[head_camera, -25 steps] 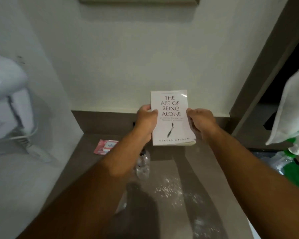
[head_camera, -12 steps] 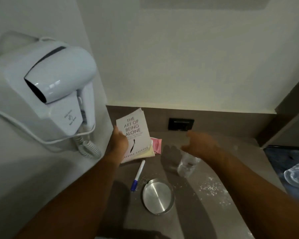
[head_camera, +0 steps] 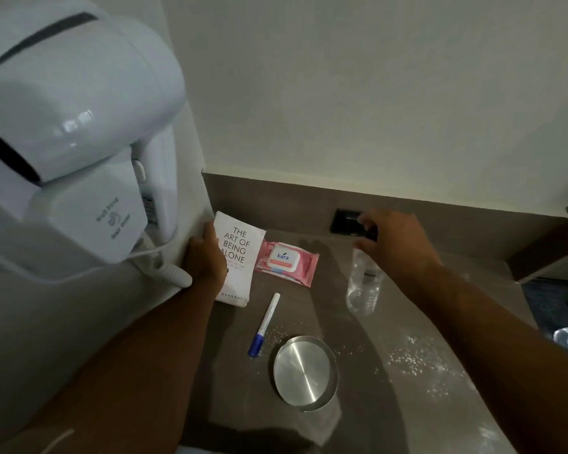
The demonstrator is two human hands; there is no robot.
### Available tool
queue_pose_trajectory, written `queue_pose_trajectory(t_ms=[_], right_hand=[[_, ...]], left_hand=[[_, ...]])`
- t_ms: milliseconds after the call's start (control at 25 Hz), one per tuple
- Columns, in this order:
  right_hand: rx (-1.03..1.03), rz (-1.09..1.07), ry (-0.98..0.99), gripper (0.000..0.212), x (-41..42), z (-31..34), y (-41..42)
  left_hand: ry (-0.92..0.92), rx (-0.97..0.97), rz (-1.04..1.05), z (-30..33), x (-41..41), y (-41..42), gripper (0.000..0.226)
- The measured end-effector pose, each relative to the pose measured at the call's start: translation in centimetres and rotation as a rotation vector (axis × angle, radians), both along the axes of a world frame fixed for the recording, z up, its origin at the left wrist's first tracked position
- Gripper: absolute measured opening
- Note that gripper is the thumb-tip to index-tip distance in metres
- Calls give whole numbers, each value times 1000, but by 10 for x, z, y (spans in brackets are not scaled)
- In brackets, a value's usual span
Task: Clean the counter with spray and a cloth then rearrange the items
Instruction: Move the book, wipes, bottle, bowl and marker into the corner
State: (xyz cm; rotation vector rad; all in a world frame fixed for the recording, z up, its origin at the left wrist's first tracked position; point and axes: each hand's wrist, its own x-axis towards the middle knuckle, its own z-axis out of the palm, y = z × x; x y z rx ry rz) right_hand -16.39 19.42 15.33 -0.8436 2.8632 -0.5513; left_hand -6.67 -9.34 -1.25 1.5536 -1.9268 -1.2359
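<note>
Single head-worn wide-angle view, looking forward and down, close over counter

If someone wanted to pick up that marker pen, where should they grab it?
Pinch the marker at mid-barrel from above, fingers on its two long sides. It lies flat on the counter, with bare surface on both sides; the steel dish sits close beside its blue cap end.
</note>
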Motion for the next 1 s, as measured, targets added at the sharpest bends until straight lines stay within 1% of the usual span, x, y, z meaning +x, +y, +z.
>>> queue_pose_trajectory(t_ms=[40, 120, 160, 240, 360, 400, 440, 480, 520, 640, 760, 840, 920, 1000], right_hand=[[-24, 29, 15, 36, -9, 4, -11], [-110, 68, 29, 36, -25, 11, -32], [-158, 82, 28, 38, -32, 13, -44], [-241, 113, 24, 38, -45, 13, -67], [-326, 181, 38, 33, -55, 5, -103], [-334, 208, 42, 31, -56, 0, -116], [-333, 240, 44, 29, -56, -5, -129], [-325, 274, 47, 28, -54, -11, -140], [-312, 311, 55, 28, -51, -17, -152], [-239, 419, 135, 24, -44, -36, -179], [-179, 471, 203, 24, -45, -50, -195], [-201, 465, 155, 29, -48, -57, -197], [-282, 404, 22, 39, -51, -64, -191], [-285, 348, -67, 43, -51, -70, -181]], left_hand=[[30, -8, 10, -2, -4, -1, 60], [-20, -119, 5, -10, -6, -4, 56], [-72, -199, -45, -16, -4, -5, 50], [-173, -331, -214, -26, 6, 1, 41], [-494, -636, -660, -53, 28, 22, 57], [-545, -656, -752, -63, 33, 30, 66], [-577, -636, -791, -70, 36, 34, 76], [-607, -613, -796, -75, 38, 37, 84], [-633, -610, -793, -79, 40, 38, 86], [-645, -681, -764, -87, 45, 31, 81], [-642, -652, -756, -94, 43, 28, 82], [-634, -644, -745, -96, 35, 27, 82], [-627, -628, -750, -97, 28, 24, 81], [-596, -633, -749, -99, 26, 21, 80]])
